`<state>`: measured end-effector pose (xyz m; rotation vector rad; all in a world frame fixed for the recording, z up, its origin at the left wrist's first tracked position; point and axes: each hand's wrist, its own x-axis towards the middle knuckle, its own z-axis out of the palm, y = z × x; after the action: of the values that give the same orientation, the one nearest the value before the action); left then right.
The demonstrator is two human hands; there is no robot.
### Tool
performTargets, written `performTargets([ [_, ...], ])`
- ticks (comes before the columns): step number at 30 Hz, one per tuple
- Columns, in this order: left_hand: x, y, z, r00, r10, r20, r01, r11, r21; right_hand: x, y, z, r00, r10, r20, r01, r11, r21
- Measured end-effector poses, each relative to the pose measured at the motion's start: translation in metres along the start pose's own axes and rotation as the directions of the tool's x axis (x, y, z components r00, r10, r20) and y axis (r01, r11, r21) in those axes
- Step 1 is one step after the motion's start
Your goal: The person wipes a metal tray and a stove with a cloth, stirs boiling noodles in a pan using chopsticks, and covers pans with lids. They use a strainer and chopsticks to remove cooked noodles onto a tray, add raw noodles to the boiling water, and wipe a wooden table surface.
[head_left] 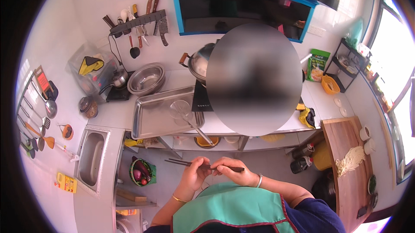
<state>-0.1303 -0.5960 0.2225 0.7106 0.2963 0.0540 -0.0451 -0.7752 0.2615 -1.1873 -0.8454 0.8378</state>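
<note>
A pair of dark chopsticks [177, 162] lies crosswise in front of my green apron, tips pointing left. The fingers of my left hand [195, 175] are closed around their middle. My right hand [237, 172] grips them nearer the thick end, which sticks out past it on the right. Beyond my hands, a steel tray [149, 122] rests on the counter, with a long-handled strainer [196, 130] lying in it, its handle reaching over the front edge. A lidded wok [199, 65] sits behind, partly covered by a blurred oval.
At the left are a sink [91, 158] and nested steel bowls [147, 80]. Noodles [351, 160] lie on a wooden board [339, 131] at the right. A vegetable basket [149, 177] stands on the floor. Knives hang from a wall rack [138, 22].
</note>
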Motion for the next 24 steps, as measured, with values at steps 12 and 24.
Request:
performTargets([
  [12,0.063,0.072,-0.034,0.998,0.055,-0.027,-0.056,0.998,-0.019,0.112,-0.005,-0.015,0.99,-0.101,0.095,0.113,0.984,-0.136],
  [24,0.075,0.068,-0.023,0.981,0.142,-0.133,-0.156,0.983,-0.098,0.144,-0.011,-0.05,0.962,-0.098,0.256,0.129,0.986,-0.106],
])
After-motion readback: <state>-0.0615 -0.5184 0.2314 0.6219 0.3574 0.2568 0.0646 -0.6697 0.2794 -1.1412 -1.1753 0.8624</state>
